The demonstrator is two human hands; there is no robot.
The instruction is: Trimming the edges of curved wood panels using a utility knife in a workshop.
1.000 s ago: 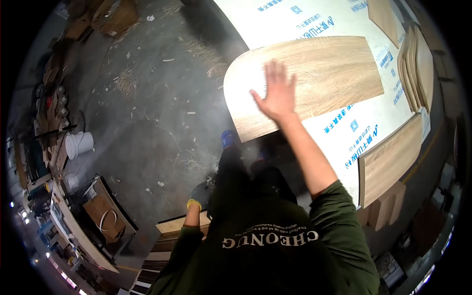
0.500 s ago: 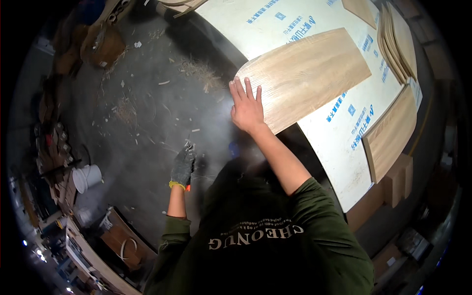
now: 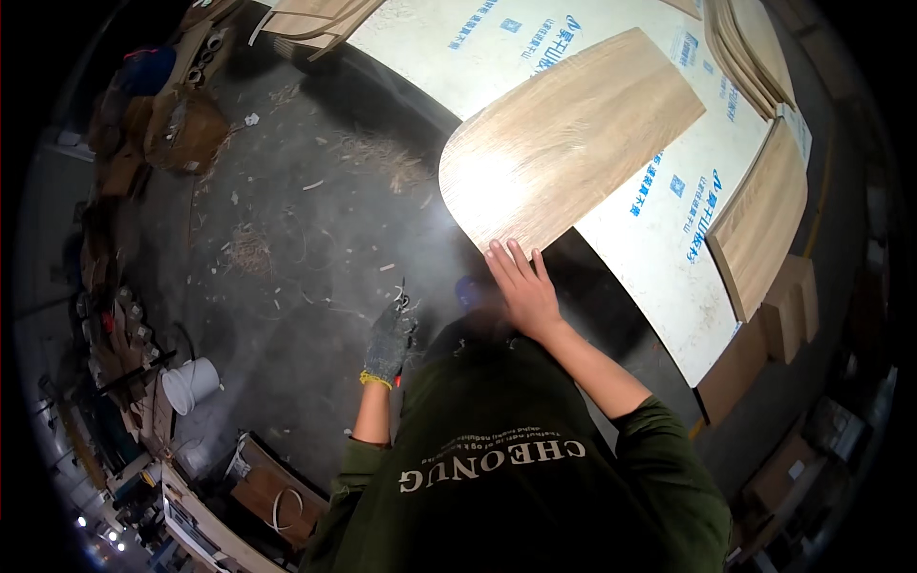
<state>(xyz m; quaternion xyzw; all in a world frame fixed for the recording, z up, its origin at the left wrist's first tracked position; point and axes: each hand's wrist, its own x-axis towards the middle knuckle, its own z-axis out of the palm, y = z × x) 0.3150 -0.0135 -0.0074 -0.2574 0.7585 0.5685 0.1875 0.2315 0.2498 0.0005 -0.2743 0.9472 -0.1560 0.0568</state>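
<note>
Board (image 3: 573,129), probably stiff and slick, is laid overhanging the sheet (image 3: 659,286), best lifted by opposite edges; its near corner is touched by the uncurled right hand (image 3: 530,296); a tool (image 3: 402,298) is gripped by the left hand (image 3: 389,346).

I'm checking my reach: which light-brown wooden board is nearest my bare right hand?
The large round-ended board, its edge at your right hand; the other boards lie farther off.

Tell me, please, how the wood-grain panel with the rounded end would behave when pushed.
The wood-grain panel is probably stiff: its rounded end juts past the white board without visible sag. Lying flat, it would likely slide rather than roll. Pushed farther out, it might tip.
</note>
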